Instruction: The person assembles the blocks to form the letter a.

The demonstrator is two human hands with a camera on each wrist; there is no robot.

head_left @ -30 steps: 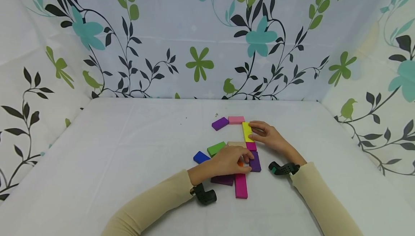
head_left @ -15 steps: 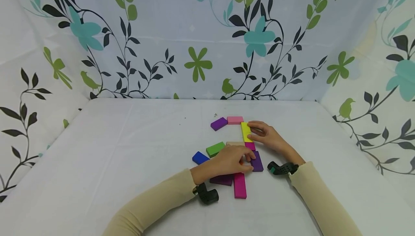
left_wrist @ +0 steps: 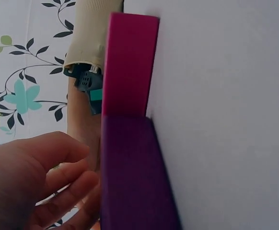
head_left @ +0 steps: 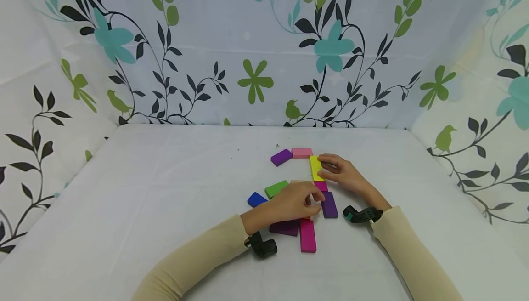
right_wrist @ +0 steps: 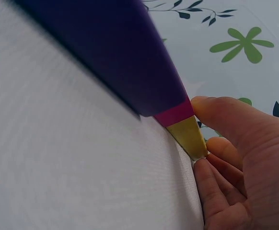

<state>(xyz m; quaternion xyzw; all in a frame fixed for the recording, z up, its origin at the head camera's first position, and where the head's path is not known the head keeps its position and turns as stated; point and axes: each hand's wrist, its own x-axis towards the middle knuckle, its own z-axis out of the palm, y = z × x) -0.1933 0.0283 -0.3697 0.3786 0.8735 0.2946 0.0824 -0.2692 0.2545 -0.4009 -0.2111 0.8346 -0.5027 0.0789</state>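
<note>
Magenta block (head_left: 307,235) flat on white bench (head_left: 186,177), lower centre of the frame; just up-frame, left grip (head_left: 289,201) slack, nothing seen held, fingertips right by dark purple block (head_left: 329,205), contact unclear. Farther, right of centre, right grip (head_left: 342,172) relaxed, fingertips at the right edge of yellow block (head_left: 315,167), pink block (head_left: 302,153) beyond. Blocks look light, stiff, smooth, probably slide if nudged; best pinched across long sides.
</note>
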